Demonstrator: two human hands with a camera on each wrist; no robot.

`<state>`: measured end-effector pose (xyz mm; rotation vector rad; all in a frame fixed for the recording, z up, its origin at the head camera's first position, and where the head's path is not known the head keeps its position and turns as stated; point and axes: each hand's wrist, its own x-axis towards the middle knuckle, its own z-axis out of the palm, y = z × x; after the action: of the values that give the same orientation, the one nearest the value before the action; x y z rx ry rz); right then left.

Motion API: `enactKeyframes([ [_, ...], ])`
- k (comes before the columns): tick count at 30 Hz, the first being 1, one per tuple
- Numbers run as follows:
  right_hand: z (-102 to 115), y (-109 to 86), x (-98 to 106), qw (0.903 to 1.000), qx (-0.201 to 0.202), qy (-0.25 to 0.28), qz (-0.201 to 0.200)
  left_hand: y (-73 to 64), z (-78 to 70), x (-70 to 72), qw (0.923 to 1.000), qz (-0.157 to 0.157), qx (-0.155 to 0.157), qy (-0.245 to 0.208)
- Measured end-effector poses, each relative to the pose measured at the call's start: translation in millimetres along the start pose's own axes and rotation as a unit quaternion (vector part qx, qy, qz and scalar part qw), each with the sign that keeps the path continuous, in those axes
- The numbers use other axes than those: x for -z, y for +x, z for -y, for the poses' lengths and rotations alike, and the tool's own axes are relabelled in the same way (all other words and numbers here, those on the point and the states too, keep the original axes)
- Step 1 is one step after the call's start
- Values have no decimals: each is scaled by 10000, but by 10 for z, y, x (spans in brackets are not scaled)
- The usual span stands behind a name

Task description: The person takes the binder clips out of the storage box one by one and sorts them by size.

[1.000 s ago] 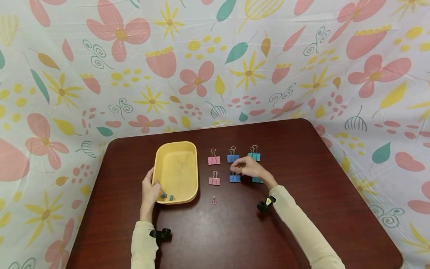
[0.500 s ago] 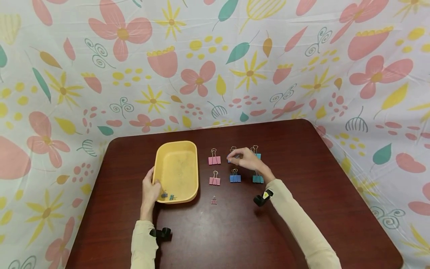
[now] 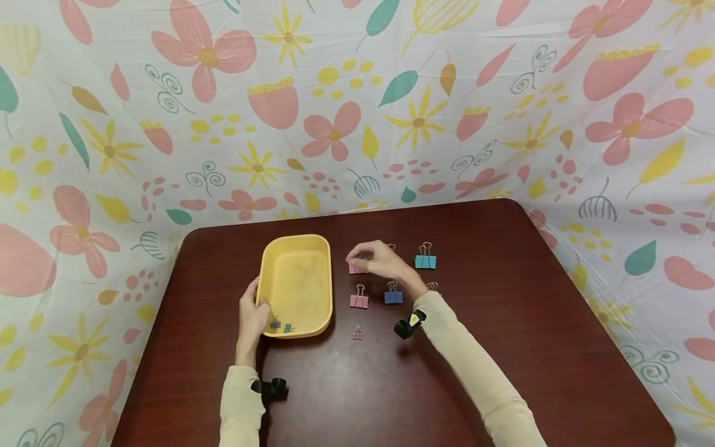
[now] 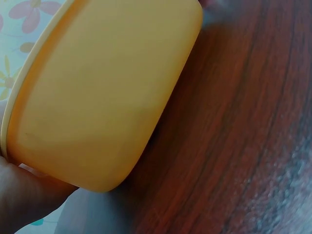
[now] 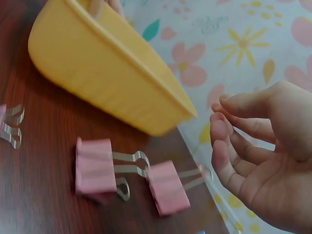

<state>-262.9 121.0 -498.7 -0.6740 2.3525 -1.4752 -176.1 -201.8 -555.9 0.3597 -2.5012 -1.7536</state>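
My left hand (image 3: 252,316) grips the left rim of a yellow plastic tray (image 3: 298,282), thumb over the edge. A small blue binder clip (image 3: 275,323) and a small teal binder clip (image 3: 287,328) lie in its near left corner. My right hand (image 3: 384,261) hovers over the back pink binder clip (image 3: 353,269), partly covering it. Its fingers are loosely bent, and the right wrist view shows nothing between the fingertips (image 5: 221,151). Closer to me are a middle pink binder clip (image 3: 359,302) and a small pink one. The back blue clip is mostly hidden behind the hand.
A blue binder clip (image 3: 393,297) stands in the middle row. On the right are a back teal binder clip (image 3: 426,262) and another, mostly hidden by the right wrist. The dark wooden table (image 3: 503,298) meets a flowered cloth (image 3: 335,93) behind.
My right hand has moved left across the back row, from the blue clips to the back pink clip. The left hand keeps its grip on the tray, and the clips look unmoved.
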Motion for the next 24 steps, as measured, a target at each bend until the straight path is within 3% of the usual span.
enactKeyframes([
  [11,215,290,-367,9983,201,353,417,-3,-11,10,10000,65,23,-28],
  [18,341,468,-696,9977,265,207,590,-11,-10,8,9999,75,102,92],
  [24,394,582,-1030,9951,474,76,859,0,-14,7,10000,67,-36,36],
])
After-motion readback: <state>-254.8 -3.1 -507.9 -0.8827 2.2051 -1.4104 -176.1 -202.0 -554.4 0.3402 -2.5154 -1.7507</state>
